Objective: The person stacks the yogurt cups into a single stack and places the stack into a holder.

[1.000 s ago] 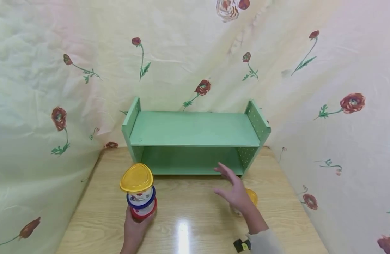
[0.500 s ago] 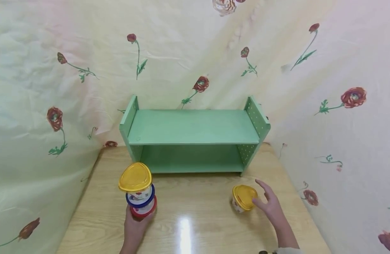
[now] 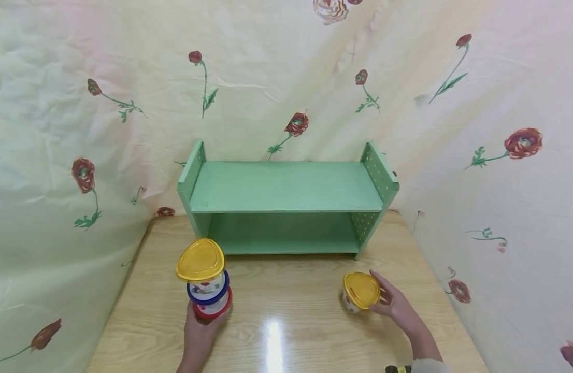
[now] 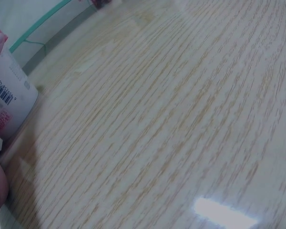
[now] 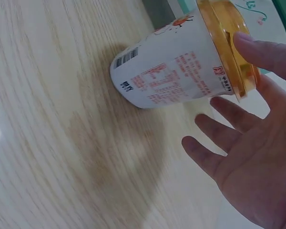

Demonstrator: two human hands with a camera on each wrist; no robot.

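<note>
Right fingers (image 3: 382,281) swung from left of lone yellow-lidded cup (image 3: 360,291) to its right side, now pinching lid (image 5: 240,71).

The person's right arm wears a plain, pale grey sleeve (image 3: 430,367) that ends on the forearm, and beside its edge sits a small black piece (image 3: 391,369) with a yellow patch, partly cut off by the lower border of the head view. The right hand (image 5: 257,162) is bare, with slim, tapering fingers (image 5: 219,133) and a rounded thumb (image 5: 267,52). The left hand (image 3: 202,327) and visible left forearm (image 3: 193,357) are bare too.
</note>
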